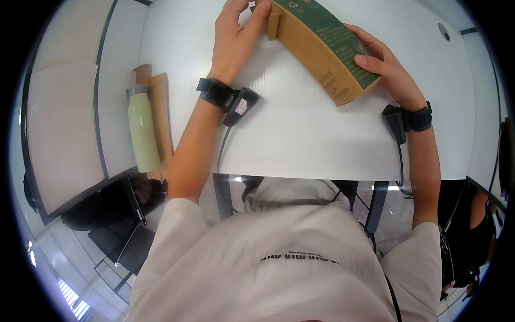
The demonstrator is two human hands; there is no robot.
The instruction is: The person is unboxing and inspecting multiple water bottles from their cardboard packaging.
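Observation:
A brown and green cardboard box (316, 53), printed "STRAW WHEAT CUP", is held tilted over the far part of the white table. My right hand (389, 67) is closed around its lower right end, thumb on the green face. At the upper left end, my left hand (238, 35) pinches the box near a small brown flap (274, 26) that sticks out. The fingertips of that hand are partly cut off by the top of the view. What is inside the box is hidden.
On the left, a pale green bottle (144, 129) lies beside a brown cardboard piece (161, 107). The white table (300, 145) has its near edge at my body. Black wrist devices (241, 107) with cables are strapped to both wrists. Another person (480, 225) is at the right edge.

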